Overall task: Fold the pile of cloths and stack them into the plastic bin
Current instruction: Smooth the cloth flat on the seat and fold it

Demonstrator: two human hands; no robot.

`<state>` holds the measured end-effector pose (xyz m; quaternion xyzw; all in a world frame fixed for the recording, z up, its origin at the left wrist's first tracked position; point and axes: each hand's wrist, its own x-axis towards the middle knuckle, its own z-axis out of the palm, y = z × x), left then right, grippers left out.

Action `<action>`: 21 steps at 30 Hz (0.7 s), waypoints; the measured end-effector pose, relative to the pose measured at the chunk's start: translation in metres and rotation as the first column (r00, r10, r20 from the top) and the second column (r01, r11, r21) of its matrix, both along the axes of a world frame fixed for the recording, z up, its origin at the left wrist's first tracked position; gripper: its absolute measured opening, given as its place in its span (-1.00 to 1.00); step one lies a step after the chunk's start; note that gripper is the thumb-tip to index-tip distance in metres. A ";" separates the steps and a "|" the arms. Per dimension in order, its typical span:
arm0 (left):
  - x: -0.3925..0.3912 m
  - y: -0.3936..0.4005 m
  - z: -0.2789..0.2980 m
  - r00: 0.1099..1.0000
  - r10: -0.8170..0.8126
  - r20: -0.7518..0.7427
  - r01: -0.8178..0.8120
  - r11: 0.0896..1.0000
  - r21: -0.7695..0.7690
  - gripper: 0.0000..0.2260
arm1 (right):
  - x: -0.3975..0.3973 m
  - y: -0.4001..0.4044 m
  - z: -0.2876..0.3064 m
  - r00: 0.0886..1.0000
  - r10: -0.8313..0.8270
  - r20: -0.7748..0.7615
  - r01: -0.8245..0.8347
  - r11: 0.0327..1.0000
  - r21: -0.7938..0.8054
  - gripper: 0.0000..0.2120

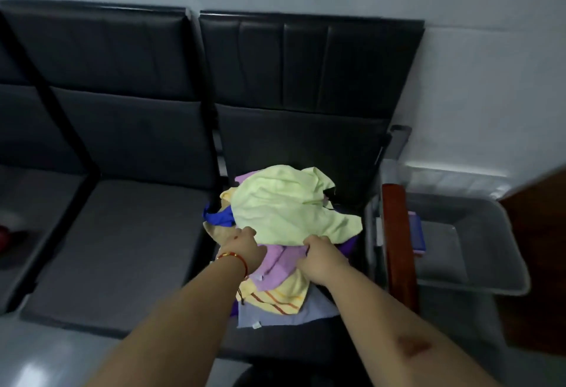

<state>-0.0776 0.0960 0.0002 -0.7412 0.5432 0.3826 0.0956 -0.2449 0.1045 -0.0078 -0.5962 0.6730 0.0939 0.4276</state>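
Note:
A pile of cloths lies on the right-hand seat of a black bench, topped by a pale green cloth [284, 206]. Beneath it show a pink cloth [280, 264], a yellow striped cloth [281, 298], a grey-blue cloth [294, 314] and a blue cloth [219, 218]. My left hand [243, 247] grips the near left edge of the green cloth. My right hand [320, 253] grips its near right edge. A clear plastic bin [477, 276] sits to the right of the bench with a folded purple-blue cloth [415, 235] inside.
A wooden armrest [398, 239] stands between the seat and the bin. The left bench seat [122, 245] is bare grey cushion. A red object [4, 230] shows at the far left edge. A dark brown furniture piece [542, 233] borders the bin on the right.

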 end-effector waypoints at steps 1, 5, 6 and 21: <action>0.005 -0.008 -0.005 1.000 -0.018 0.001 0.018 1.000 -0.001 -0.51 | 0.000 -0.002 -0.005 1.000 -0.019 -0.022 0.019 1.000 0.007 -0.61; 0.001 -0.028 -0.030 0.989 -0.141 -0.039 0.141 0.990 -0.007 -0.53 | -0.005 -0.013 -0.021 0.990 -0.045 -0.132 0.044 0.999 -0.008 -0.65; -0.003 -0.032 -0.039 0.986 -0.149 -0.073 0.149 0.989 0.003 -0.53 | -0.005 -0.019 -0.025 0.988 -0.050 -0.143 0.047 0.999 -0.019 -0.63; -0.026 -0.076 -0.179 0.960 -0.279 0.003 0.279 0.960 0.030 -0.64 | 0.021 -0.072 -0.155 0.993 -0.100 -0.064 0.105 0.992 0.073 -0.42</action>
